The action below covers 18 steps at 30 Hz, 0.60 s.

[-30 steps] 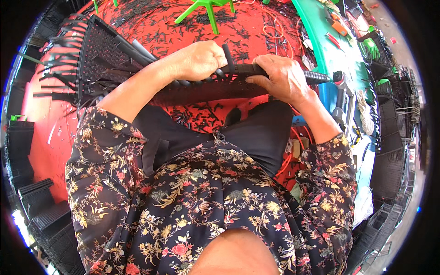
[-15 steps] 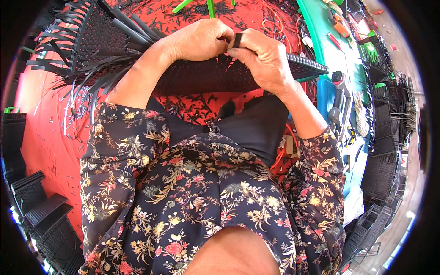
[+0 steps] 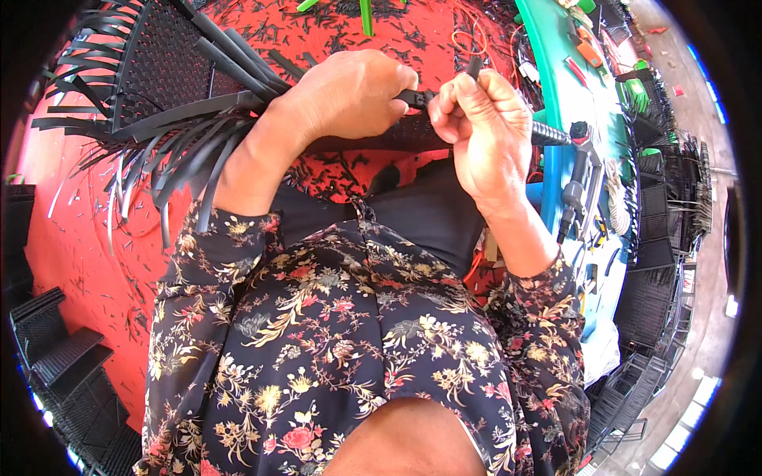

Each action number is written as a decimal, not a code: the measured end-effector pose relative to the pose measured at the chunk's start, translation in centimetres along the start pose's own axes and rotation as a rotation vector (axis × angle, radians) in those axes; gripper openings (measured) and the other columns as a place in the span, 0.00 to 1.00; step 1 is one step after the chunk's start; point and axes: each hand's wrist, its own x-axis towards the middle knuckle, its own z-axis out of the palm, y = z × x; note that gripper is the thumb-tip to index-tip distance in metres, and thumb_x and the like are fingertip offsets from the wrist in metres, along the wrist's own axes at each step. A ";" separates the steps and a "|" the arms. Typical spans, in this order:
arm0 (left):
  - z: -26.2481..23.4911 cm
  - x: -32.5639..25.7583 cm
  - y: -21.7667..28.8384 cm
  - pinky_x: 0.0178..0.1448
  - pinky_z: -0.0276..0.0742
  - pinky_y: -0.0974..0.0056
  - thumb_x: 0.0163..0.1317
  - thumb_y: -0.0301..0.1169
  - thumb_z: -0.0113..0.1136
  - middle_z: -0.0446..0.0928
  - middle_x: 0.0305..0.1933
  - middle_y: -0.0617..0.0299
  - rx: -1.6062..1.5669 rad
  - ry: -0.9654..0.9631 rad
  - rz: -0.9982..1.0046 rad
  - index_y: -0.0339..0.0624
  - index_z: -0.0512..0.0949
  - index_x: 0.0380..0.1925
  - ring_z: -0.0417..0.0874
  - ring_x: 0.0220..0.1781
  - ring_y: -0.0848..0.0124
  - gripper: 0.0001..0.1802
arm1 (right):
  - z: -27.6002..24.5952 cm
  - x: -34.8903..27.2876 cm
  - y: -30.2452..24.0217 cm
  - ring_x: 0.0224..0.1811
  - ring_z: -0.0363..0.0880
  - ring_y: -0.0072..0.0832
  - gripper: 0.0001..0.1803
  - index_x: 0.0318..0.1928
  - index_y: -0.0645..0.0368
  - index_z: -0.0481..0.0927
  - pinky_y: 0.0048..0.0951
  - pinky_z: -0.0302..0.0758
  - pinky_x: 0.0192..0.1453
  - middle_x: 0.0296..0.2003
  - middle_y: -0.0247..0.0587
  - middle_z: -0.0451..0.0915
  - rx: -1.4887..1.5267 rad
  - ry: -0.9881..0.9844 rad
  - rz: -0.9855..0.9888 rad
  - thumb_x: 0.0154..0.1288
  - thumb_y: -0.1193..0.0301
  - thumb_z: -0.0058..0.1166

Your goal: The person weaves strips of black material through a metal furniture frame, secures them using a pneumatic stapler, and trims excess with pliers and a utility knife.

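A black woven piece (image 3: pixel 163 75) with many loose flat strips along its edges lies across my lap and stretches away to the left. My left hand (image 3: pixel 349 94) is closed on its far edge, thumb and fingers pinching the black woven rim (image 3: pixel 417 98). To the right, my right hand (image 3: pixel 488 131) is raised with its fingers curled. Between its thumb and forefinger it holds a black flat strip (image 3: pixel 475 67), whose end sticks up. My left hand and wrist hide part of the woven piece.
Black scraps litter the red floor covering (image 3: pixel 95 278). At right stands a green-edged table (image 3: pixel 544 59) with a red-handled cutter (image 3: pixel 576 71), a grey-black tool (image 3: pixel 573 190) and pale rope (image 3: pixel 617 202). Black woven pieces are stacked at far right (image 3: pixel 655 214) and lower left (image 3: pixel 59 349). Green legs (image 3: pixel 366 17) stand ahead.
My right hand has moved right and slightly down, away from my left hand, and has turned. A strip now sticks up from its fingers. The rim between the hands shows more.
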 end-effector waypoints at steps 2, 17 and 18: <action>0.2 -0.2 0.3 0.39 0.74 0.51 0.49 0.29 0.61 0.79 0.31 0.49 0.030 -0.016 -0.043 0.40 0.77 0.34 0.79 0.36 0.48 0.11 | 0.1 -0.4 -0.9 0.22 0.69 0.15 0.12 0.27 0.60 0.71 0.16 0.64 0.24 0.21 0.32 0.74 -0.052 -0.023 0.017 0.70 0.71 0.49; 1.3 -2.1 2.1 0.38 0.75 0.50 0.52 0.34 0.61 0.78 0.30 0.52 0.097 -0.004 -0.080 0.42 0.78 0.35 0.80 0.37 0.50 0.11 | 0.4 -1.8 -3.8 0.21 0.67 0.13 0.14 0.24 0.61 0.69 0.17 0.65 0.26 0.18 0.29 0.70 -0.358 -0.170 0.055 0.67 0.73 0.53; 1.3 -2.3 2.3 0.38 0.75 0.50 0.52 0.34 0.62 0.78 0.30 0.52 0.106 -0.001 -0.091 0.42 0.78 0.35 0.80 0.37 0.51 0.11 | 0.8 -1.3 -4.2 0.20 0.67 0.13 0.15 0.23 0.62 0.70 0.18 0.66 0.26 0.17 0.30 0.71 -0.421 -0.166 0.065 0.67 0.71 0.53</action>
